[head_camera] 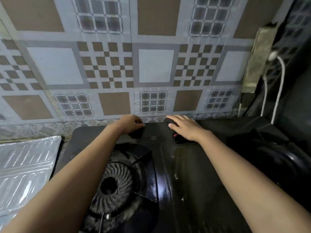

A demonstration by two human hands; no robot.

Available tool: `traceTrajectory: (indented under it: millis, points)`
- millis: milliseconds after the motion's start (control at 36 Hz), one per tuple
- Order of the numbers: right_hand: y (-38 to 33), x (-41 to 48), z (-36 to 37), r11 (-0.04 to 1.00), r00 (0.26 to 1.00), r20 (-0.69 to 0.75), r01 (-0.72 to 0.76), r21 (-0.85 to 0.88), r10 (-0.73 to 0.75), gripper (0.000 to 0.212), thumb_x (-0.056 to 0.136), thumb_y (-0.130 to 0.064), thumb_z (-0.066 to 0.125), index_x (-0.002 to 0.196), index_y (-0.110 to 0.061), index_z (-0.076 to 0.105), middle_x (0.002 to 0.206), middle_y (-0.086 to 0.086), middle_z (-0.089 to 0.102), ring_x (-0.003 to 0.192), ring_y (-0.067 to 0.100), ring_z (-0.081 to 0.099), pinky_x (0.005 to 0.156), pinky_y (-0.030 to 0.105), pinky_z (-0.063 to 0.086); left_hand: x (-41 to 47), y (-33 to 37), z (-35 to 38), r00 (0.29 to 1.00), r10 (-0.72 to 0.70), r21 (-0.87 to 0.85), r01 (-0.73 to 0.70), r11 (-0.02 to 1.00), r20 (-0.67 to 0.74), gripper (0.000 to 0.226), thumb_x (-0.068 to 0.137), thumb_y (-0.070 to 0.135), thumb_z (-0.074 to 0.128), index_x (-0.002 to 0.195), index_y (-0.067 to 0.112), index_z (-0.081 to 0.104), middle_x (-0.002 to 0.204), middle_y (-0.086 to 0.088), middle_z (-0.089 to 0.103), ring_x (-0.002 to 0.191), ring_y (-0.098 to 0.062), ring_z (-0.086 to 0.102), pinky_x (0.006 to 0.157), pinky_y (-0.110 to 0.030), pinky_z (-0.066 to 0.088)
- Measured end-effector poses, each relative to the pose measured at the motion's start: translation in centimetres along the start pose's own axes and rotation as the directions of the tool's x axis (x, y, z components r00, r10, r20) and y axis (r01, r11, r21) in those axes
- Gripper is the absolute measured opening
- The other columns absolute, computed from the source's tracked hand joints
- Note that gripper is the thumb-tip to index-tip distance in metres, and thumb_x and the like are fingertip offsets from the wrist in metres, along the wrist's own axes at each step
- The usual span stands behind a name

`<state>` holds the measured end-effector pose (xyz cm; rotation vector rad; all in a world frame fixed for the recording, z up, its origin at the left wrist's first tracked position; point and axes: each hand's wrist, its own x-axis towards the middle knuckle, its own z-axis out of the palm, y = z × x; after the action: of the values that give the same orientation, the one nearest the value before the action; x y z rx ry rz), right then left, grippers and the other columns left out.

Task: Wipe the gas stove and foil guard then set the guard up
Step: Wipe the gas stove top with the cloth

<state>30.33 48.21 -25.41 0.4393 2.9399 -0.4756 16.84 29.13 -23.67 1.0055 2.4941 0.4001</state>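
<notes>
The black gas stove [178, 165] fills the lower middle, its glossy top streaked with wet sheen. Its left burner [114, 180] is a dark ribbed ring with grimy pan supports. My left hand [132, 124] curls over a dark round part at the stove's far edge by the wall. My right hand [183, 126] lies flat with fingers spread on another dark part that shows a small red mark [175, 135]; I cannot tell whether a cloth is under it. The silver foil guard [25, 167] lies flat on the counter to the stove's left, apart from both hands.
A patterned tile wall [151, 64] stands right behind the stove. On the right hangs a grubby power strip [259, 56] with a white cable [279, 91] trailing down. A second dark burner [277, 162] sits at the right in shadow.
</notes>
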Motion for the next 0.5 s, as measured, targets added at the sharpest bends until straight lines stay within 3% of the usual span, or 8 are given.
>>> traceTrajectory:
  millis: [500]
  points:
    - [11.1, -2.4, -3.6, 0.943, 0.944, 0.025, -0.33, 0.039, 0.329, 0.054, 0.1, -0.046, 0.017, 0.149, -0.024, 0.012, 0.159, 0.0, 0.008, 0.146, 0.025, 0.004, 0.117, 0.038, 0.008, 4.5, 11.7, 4.6, 0.997, 0.07, 0.025, -0.069, 0.997, -0.018, 0.036, 0.096, 0.035, 0.047, 0.123, 0.014, 0.057, 0.124, -0.012, 0.059, 0.112, -0.027, 0.054, 0.089, -0.033, 0.042]
